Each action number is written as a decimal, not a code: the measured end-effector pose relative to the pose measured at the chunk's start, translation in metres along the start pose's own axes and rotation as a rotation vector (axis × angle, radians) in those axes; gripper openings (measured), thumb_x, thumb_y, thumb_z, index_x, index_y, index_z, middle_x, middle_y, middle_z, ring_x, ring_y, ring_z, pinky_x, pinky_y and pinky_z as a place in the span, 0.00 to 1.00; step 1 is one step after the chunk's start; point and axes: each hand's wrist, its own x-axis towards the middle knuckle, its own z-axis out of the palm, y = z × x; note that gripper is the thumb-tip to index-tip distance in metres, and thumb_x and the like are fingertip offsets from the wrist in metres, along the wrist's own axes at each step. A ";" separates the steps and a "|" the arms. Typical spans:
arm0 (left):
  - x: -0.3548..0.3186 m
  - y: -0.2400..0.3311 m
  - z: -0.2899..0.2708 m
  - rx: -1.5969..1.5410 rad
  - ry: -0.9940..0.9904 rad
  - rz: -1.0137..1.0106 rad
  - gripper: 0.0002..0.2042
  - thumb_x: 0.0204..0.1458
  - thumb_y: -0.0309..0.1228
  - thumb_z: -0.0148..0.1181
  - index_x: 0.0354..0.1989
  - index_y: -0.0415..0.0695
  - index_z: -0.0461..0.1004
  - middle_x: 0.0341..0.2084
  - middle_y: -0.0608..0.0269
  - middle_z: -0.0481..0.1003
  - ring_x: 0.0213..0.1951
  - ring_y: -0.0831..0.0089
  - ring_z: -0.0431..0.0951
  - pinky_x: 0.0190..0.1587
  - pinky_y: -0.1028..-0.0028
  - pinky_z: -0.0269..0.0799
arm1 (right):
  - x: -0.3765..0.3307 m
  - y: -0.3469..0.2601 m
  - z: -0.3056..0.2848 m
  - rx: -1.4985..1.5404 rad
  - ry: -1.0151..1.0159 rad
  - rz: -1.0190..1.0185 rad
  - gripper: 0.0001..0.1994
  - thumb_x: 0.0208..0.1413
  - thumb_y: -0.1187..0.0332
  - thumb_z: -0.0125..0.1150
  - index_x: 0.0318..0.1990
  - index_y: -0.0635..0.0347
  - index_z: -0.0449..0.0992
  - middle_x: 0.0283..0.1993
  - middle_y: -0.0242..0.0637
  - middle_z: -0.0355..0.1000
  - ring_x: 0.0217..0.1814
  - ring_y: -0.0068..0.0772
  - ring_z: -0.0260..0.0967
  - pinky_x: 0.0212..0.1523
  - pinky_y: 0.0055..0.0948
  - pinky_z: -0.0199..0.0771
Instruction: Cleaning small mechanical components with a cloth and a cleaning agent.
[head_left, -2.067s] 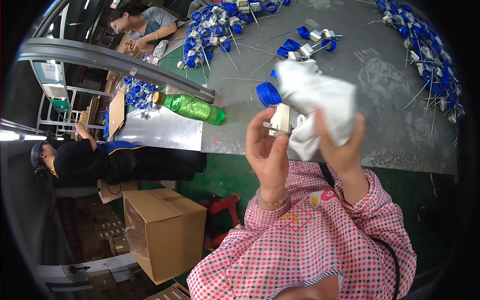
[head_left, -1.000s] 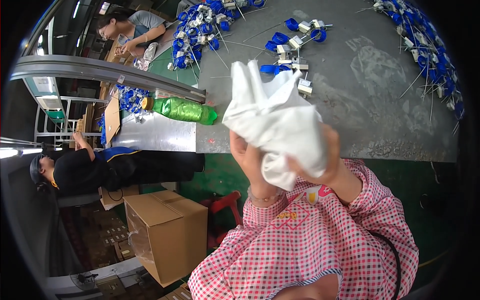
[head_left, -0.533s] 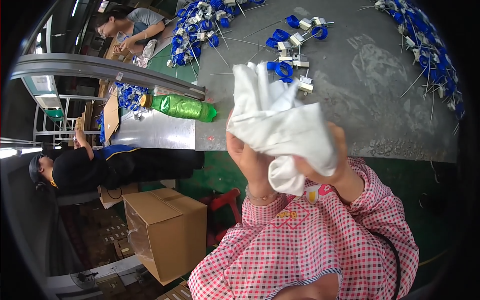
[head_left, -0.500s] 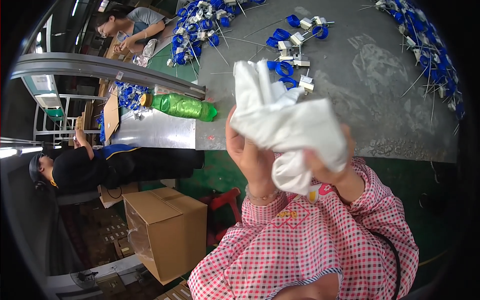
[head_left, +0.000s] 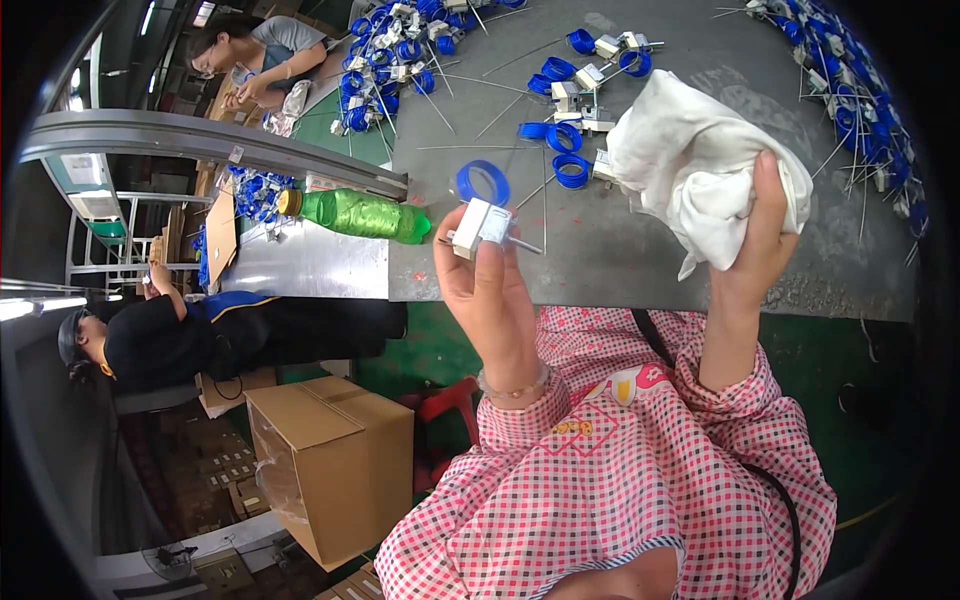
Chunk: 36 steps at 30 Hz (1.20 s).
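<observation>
My left hand (head_left: 493,305) pinches a thermostat (head_left: 467,228) between thumb and fingers, a small white box with a metal shaft pointing right. Its blue coil (head_left: 483,183) sticks up beyond my fingertips. Off to the right, a crumpled white cloth (head_left: 685,150) is bunched in my right hand (head_left: 752,235), held apart from the thermostat. The cloth hides most of the right fingers; the thumb lies across its face. Several like thermostats (head_left: 565,96) with blue coils and thin rods lie on the grey table (head_left: 580,245), just beyond my hands.
More thermostats are heaped at the far left (head_left: 400,50) and along the right edge (head_left: 850,110). A green bottle (head_left: 365,215) lies beside a metal rail (head_left: 270,140). Two people work to the left. A cardboard box (head_left: 340,470) stands below the table, near a red stool (head_left: 445,410).
The white cloth, earlier between both hands, has moved right with my right hand. My left hand has come away from it, and the thermostat and its blue coil are now uncovered.
</observation>
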 end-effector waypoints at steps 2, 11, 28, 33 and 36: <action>0.003 0.002 -0.004 0.022 -0.004 -0.026 0.18 0.46 0.21 0.52 0.47 0.38 0.58 0.43 0.60 0.62 0.44 0.70 0.65 0.49 0.72 0.61 | 0.005 0.002 -0.003 0.076 0.052 0.064 0.12 0.50 0.68 0.52 0.38 0.68 0.71 0.37 0.37 0.69 0.37 0.23 0.67 0.35 0.21 0.66; 0.006 0.007 0.005 -0.053 0.075 -0.078 0.18 0.52 0.31 0.46 0.51 0.42 0.55 0.39 0.60 0.64 0.40 0.69 0.65 0.42 0.69 0.63 | 0.011 0.009 -0.009 0.256 -0.083 0.311 0.12 0.51 0.65 0.50 0.37 0.64 0.69 0.34 0.34 0.68 0.35 0.22 0.67 0.34 0.21 0.66; 0.016 -0.003 -0.030 -0.592 0.010 -0.250 0.19 0.51 0.41 0.48 0.51 0.49 0.60 0.40 0.65 0.66 0.34 0.72 0.64 0.41 0.69 0.57 | 0.055 0.013 -0.052 0.310 0.210 0.181 0.13 0.51 0.65 0.50 0.39 0.65 0.68 0.37 0.36 0.68 0.38 0.26 0.68 0.38 0.26 0.70; 0.009 -0.024 -0.022 -0.619 -0.026 -0.394 0.22 0.48 0.41 0.51 0.51 0.47 0.61 0.42 0.65 0.65 0.44 0.73 0.62 0.47 0.64 0.55 | 0.020 0.014 -0.019 0.235 0.054 0.222 0.12 0.49 0.67 0.52 0.39 0.65 0.69 0.36 0.36 0.68 0.36 0.25 0.68 0.35 0.24 0.70; 0.005 -0.034 -0.019 -0.673 -0.096 -0.397 0.23 0.48 0.41 0.51 0.52 0.47 0.60 0.41 0.66 0.65 0.43 0.74 0.62 0.46 0.67 0.56 | -0.008 0.023 -0.004 0.123 -0.068 0.260 0.11 0.49 0.69 0.52 0.39 0.66 0.69 0.36 0.35 0.69 0.36 0.22 0.67 0.34 0.22 0.68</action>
